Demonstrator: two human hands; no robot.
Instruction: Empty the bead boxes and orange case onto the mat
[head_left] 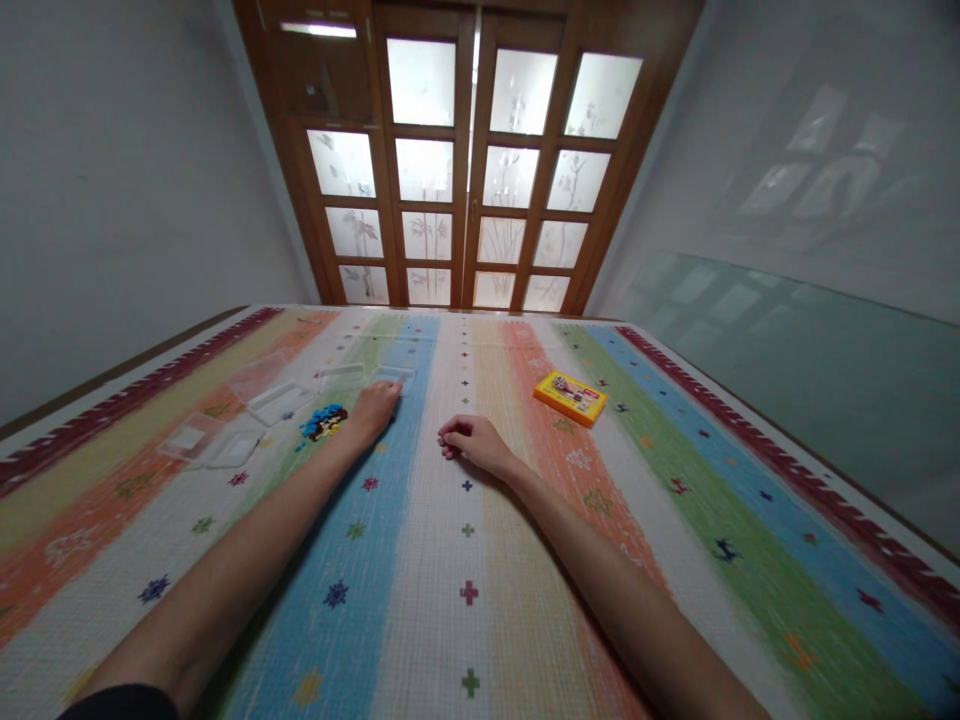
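Head view | coloured pieces [323,427] | just left of left grip [376,407]

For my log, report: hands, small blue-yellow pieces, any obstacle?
Left hand at clear plastic tray; right hand pinched, load unclear. Pieces heaped by left hand. Yellow rectangular box aside, no apparent obstacle.

passable: between right hand [478,444] and yellow box [570,398] | left obstacle: small pieces [322,425]

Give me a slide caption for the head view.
Left hand beside small blue, brown and yellow pieces; right hand between it and a flat yellow box.
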